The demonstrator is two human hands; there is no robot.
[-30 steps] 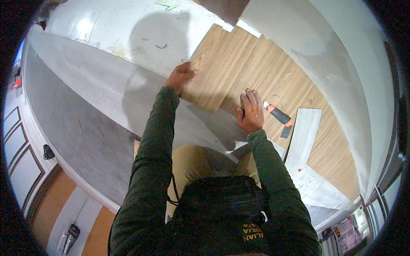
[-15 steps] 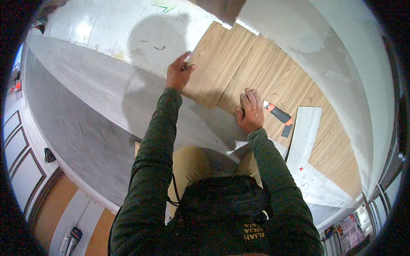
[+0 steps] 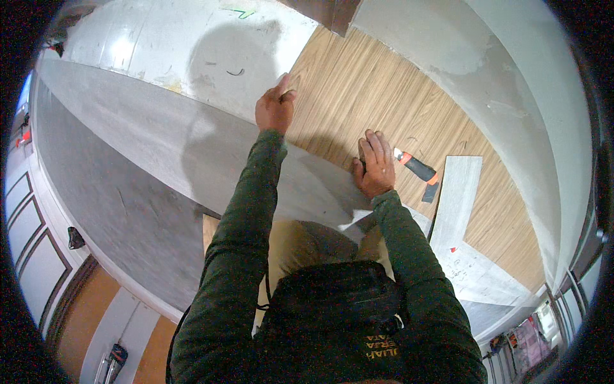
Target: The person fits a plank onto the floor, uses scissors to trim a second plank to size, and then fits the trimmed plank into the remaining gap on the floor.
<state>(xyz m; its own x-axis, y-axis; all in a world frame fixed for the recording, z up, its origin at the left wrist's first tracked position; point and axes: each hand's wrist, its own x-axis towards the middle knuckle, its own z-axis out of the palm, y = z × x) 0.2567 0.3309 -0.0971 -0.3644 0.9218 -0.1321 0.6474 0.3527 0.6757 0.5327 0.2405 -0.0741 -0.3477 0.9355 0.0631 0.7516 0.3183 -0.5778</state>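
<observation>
Light wood-grain floor planks (image 3: 422, 102) lie side by side in front of me. My left hand (image 3: 276, 110) is at the left edge of the leftmost plank (image 3: 313, 83), fingers drawn together on that edge. Lower down on the planks rests my right hand (image 3: 375, 165), its fingers stretched forward and the thumb apart. A dark patch shows between thumb and fingers; I cannot tell if it is shadow or an object. Just right of this hand lies a cutter knife (image 3: 417, 166) with a black and orange handle, and a small dark grey piece (image 3: 430, 192) beside it.
A pale grey strip (image 3: 457, 198) lies across the planks at right. Grey sheeting (image 3: 166, 137) stretches along the left, below a scuffed white floor (image 3: 153, 57). A dark brown upright (image 3: 329, 14) stands at the far edge, and a curved grey border (image 3: 460, 54) bounds the planks.
The leftmost plank has shifted right, and the seam line beside it no longer shows clearly. My left hand has moved slightly right and its fingers have closed in. The right hand is nearly still.
</observation>
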